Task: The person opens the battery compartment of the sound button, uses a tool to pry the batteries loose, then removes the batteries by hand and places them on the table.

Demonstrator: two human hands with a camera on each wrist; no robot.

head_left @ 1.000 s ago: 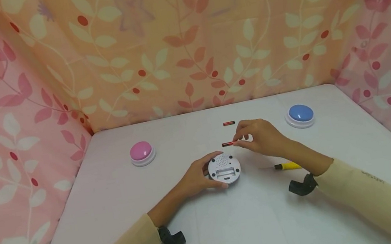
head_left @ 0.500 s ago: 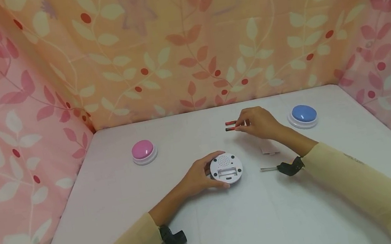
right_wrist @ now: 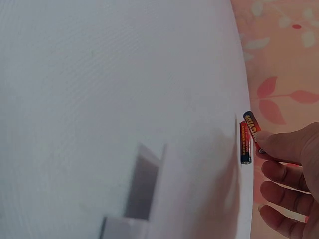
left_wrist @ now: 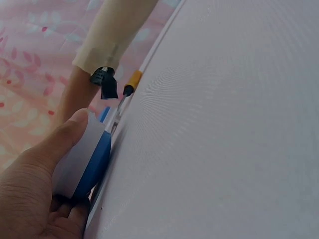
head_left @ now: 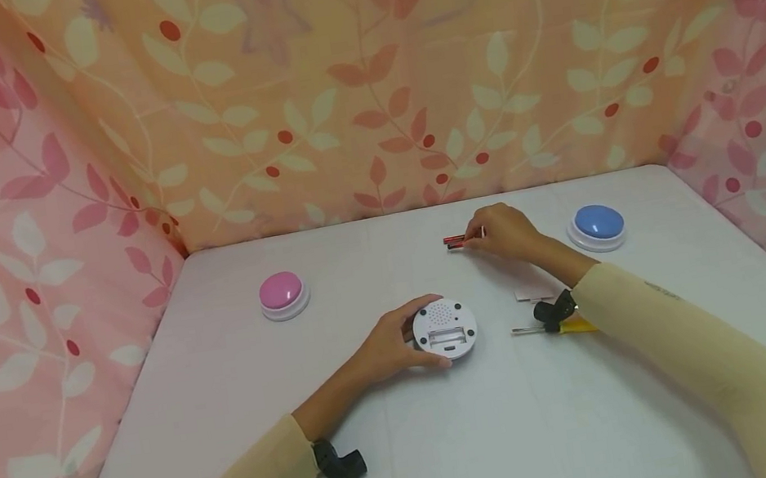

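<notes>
My left hand grips a round push-button light by its sides, its white underside facing up. A battery compartment without its cover shows in that underside. In the left wrist view, the blue dome faces down toward the table. At the back, my right hand pinches a red and black battery between thumb and fingertips. Close beside it, a second red and black battery lies on the table.
A pink push-button light stands at the left and a blue one at the back right. Under the right forearm lie a yellow-handled screwdriver and a small white cover. Floral curtains border the table.
My right hand has moved back, away from the push-button light, carrying the battery to beside the one on the table. The white cover and screwdriver have come into fuller view. My left hand keeps its hold.
</notes>
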